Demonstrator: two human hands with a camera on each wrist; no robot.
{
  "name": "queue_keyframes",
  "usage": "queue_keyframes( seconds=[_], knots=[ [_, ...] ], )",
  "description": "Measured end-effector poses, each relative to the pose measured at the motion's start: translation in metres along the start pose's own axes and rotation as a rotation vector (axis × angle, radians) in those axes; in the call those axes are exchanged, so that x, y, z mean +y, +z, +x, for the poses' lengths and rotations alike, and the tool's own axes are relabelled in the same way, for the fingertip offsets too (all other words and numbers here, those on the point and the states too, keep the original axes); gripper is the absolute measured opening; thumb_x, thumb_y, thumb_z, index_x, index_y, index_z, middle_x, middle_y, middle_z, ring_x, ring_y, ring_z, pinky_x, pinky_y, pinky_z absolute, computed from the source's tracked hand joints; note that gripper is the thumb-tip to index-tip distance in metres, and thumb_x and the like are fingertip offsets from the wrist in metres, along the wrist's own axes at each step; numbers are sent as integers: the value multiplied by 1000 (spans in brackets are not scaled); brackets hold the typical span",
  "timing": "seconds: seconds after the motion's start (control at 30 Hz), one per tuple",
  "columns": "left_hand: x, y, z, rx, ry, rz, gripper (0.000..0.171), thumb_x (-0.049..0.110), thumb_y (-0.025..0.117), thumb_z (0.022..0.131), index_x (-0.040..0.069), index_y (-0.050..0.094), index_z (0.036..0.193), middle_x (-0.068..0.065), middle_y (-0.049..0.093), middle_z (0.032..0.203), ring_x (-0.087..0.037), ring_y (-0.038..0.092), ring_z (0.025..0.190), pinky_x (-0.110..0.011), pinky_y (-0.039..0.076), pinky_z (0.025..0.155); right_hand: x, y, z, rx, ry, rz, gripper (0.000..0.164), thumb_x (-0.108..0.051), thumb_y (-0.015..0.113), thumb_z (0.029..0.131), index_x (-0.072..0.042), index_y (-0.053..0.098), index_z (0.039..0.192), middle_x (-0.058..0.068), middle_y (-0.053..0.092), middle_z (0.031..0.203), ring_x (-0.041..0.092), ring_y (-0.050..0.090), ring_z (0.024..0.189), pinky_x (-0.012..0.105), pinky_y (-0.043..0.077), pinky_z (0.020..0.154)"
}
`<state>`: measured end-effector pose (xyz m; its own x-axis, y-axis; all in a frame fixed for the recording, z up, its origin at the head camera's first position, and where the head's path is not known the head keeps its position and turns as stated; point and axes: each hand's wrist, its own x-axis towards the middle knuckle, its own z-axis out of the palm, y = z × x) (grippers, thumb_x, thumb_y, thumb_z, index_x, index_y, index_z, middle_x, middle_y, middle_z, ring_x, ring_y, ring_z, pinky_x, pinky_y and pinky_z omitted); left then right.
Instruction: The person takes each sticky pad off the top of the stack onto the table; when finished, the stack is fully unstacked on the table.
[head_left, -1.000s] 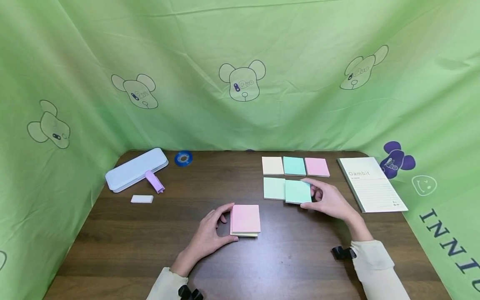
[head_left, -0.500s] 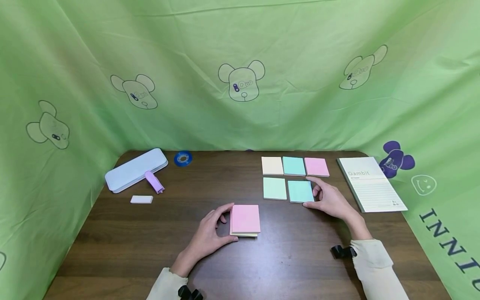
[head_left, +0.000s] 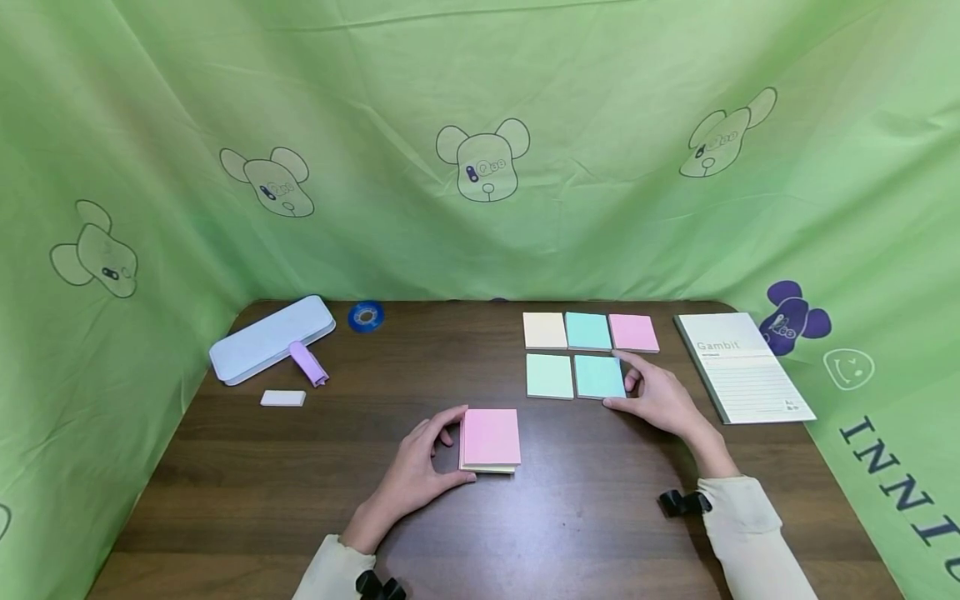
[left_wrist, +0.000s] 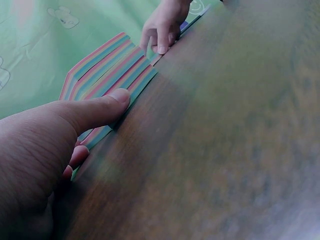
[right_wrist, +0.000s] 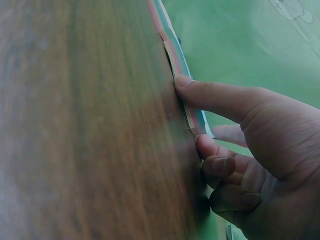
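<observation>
Left hand (head_left: 413,470) holding pink-topped stack (head_left: 491,437) between thumb and fingers, right hand (head_left: 664,402) pinching front turquoise pad (head_left: 597,377) by right corners

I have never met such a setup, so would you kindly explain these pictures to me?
There is no machine here, just a person working bare-handed. The widest picture comes from a head-worn camera looking forward and down; the other two, from a camera on each wrist. On the wooden table, the left hand grips a stack of paper pads with a pink top. The right hand holds a blue-green pad by its edges, beside a pale green pad. Behind these lie a cream pad, a turquoise pad and a pink pad, with a notebook to their right. To the left are a light blue case, a purple item, a white block and a blue tape roll.
</observation>
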<state>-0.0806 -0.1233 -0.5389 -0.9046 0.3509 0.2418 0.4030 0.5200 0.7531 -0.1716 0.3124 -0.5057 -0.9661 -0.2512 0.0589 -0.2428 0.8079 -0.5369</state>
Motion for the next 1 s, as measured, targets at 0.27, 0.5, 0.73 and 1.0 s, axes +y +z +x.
queue_keyframes(
  seconds=[0.27, 0.5, 0.73, 1.0],
  knots=[
    [1, 0, 1, -10, -28, 1, 99, 23, 106, 76, 24, 56, 161, 8, 65, 128, -10, 57, 102, -29, 51, 85, -9, -2, -3, 27, -3, 0, 91, -36, 99, 85, -8, 55, 159, -3, 58, 83, 11, 49, 68, 32, 41, 68],
    [3, 0, 1, -5, -26, -2, 100, 22, 107, 75, 23, 55, 161, 7, 66, 134, -10, 58, 102, -30, 51, 88, -39, 3, -5, 66, -82, 71, 78, -29, 97, 88, -11, 62, 155, -5, 58, 81, 10, 50, 70, 29, 41, 67],
    [4, 1, 1, 2, -41, 15, 100, 22, 107, 75, 16, 56, 161, 6, 67, 126, -10, 57, 100, -29, 50, 85, -82, 16, -10, 30, -224, 149, 76, -20, 97, 86, -6, 63, 153, -11, 57, 80, 3, 46, 66, 26, 41, 64],
    [4, 0, 0, 0, -44, 25, 96, 25, 106, 76, 17, 59, 159, 9, 61, 107, -10, 55, 97, -28, 50, 82, -121, 38, -18, -45, -333, 179, 75, -24, 98, 85, -6, 66, 151, -13, 57, 79, -3, 43, 64, 25, 42, 64]
  ],
)
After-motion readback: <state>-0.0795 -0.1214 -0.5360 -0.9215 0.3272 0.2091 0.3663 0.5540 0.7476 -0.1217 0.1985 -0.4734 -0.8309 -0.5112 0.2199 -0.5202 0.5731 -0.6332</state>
